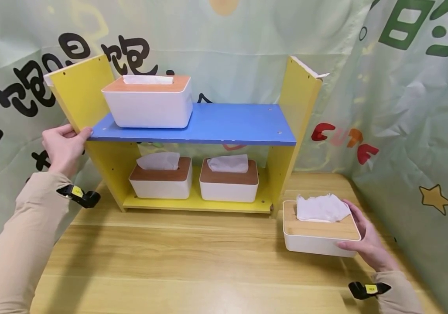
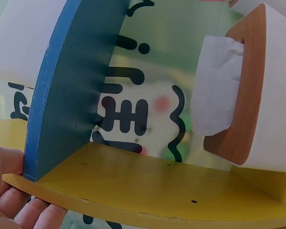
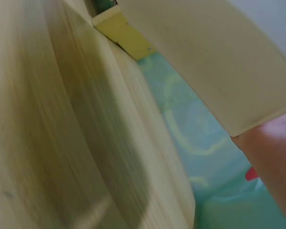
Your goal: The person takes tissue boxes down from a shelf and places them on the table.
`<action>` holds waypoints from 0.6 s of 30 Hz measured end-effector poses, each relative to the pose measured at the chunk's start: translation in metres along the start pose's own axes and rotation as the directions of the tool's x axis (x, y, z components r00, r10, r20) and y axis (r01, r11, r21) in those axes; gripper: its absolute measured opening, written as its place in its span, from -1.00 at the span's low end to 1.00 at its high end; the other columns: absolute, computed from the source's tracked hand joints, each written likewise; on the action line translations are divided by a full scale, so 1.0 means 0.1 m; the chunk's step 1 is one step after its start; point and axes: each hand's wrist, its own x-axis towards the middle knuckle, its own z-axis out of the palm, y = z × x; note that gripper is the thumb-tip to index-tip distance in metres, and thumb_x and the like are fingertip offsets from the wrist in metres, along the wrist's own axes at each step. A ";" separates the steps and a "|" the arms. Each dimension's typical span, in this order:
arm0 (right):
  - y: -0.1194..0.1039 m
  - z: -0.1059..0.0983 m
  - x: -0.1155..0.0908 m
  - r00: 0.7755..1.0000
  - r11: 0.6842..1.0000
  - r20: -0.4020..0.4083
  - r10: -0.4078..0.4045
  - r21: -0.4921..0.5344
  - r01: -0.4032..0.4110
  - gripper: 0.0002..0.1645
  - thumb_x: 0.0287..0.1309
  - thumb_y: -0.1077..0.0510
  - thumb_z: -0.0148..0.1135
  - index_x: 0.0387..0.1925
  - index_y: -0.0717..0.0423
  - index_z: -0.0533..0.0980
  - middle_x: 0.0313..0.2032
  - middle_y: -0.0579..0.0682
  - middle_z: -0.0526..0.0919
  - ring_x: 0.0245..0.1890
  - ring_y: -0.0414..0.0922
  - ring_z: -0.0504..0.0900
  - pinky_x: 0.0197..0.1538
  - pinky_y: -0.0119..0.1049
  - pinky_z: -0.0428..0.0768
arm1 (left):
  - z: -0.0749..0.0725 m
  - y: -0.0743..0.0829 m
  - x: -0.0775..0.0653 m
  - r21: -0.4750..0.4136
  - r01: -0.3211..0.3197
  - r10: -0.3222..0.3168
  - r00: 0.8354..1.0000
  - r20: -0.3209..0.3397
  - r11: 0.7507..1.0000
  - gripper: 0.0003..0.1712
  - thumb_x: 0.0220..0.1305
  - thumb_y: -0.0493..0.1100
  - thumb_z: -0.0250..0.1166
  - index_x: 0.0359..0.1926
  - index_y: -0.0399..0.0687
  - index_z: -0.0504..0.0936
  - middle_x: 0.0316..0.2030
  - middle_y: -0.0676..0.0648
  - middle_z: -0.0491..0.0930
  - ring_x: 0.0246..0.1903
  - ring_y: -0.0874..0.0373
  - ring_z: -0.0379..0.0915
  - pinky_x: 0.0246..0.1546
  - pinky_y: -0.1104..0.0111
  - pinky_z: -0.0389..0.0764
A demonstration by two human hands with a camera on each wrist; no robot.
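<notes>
A yellow and blue two-tier shelf (image 1: pixel 243 124) stands on the wooden table. My left hand (image 1: pixel 66 144) grips its left side panel where the blue board meets it; in the left wrist view the thumb lies by the blue edge, fingers around the yellow panel. My right hand (image 1: pixel 373 240) holds a white tissue box (image 1: pixel 322 246) with a light wooden lid by its right end, to the right of the shelf. In the right wrist view the box's white side (image 3: pixel 214 71) is above the table. Another tissue box (image 1: pixel 151 107) sits on the blue board, at the left.
On the bottom yellow board are two tissue boxes with darker brown lids, the left one (image 1: pixel 161 188) and the right one (image 1: pixel 229 191). The wooden table (image 1: pixel 176 261) spreads in front of the shelf. A printed cloth (image 1: pixel 239 35) hangs behind and along both sides.
</notes>
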 end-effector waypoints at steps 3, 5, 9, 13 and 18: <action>0.01 -0.06 0.01 1.000 1.000 -0.005 0.024 -0.018 -0.024 0.27 -0.25 0.73 0.16 0.55 0.22 -0.06 0.32 -0.26 0.39 0.15 -0.39 0.53 0.09 -0.56 0.54 | 0.00 0.00 0.00 -0.007 0.001 -0.001 1.000 0.001 1.000 -0.31 0.23 -0.08 0.41 0.34 -0.19 0.48 -0.72 0.54 0.47 -0.52 0.64 0.49 -0.41 0.76 0.50; 0.03 -0.09 0.02 0.999 0.998 -0.012 0.046 -0.033 -0.046 0.26 -0.22 0.72 0.17 0.54 0.16 -0.03 0.31 -0.28 0.39 0.14 -0.41 0.53 0.08 -0.57 0.54 | 0.00 -0.01 0.00 -0.006 -0.002 0.002 1.000 -0.001 1.000 -0.31 0.23 -0.08 0.41 0.34 -0.19 0.48 -0.72 0.54 0.47 -0.52 0.64 0.49 -0.41 0.77 0.50; 0.09 -0.15 0.08 0.997 0.997 -0.019 0.073 -0.030 -0.073 0.20 -0.16 0.69 0.20 0.51 0.06 0.03 0.29 -0.30 0.39 0.13 -0.43 0.52 0.06 -0.58 0.56 | 0.00 -0.01 0.01 -0.009 -0.006 0.006 1.000 -0.004 1.000 -0.32 0.23 -0.09 0.41 0.33 -0.19 0.49 -0.73 0.55 0.47 -0.52 0.64 0.49 -0.41 0.77 0.50; 0.17 -0.20 0.17 0.996 0.996 -0.044 0.083 -0.036 -0.084 0.18 -0.13 0.67 0.22 0.49 0.04 0.03 0.29 -0.31 0.34 0.15 -0.47 0.47 0.08 -0.63 0.53 | 0.01 -0.01 0.01 -0.015 -0.004 0.004 1.000 -0.004 1.000 -0.32 0.23 -0.09 0.41 0.33 -0.19 0.49 -0.73 0.54 0.47 -0.53 0.64 0.50 -0.41 0.77 0.51; 0.25 -0.26 0.27 0.989 0.989 -0.085 0.118 -0.077 -0.125 0.18 -0.12 0.66 0.22 0.47 0.00 -0.03 0.26 -0.35 0.27 0.16 -0.53 0.38 0.10 -0.73 0.45 | 0.01 -0.01 0.01 -0.024 0.004 -0.004 1.000 -0.003 1.000 -0.32 0.22 -0.10 0.41 0.33 -0.19 0.49 -0.73 0.53 0.48 -0.53 0.64 0.50 -0.42 0.76 0.50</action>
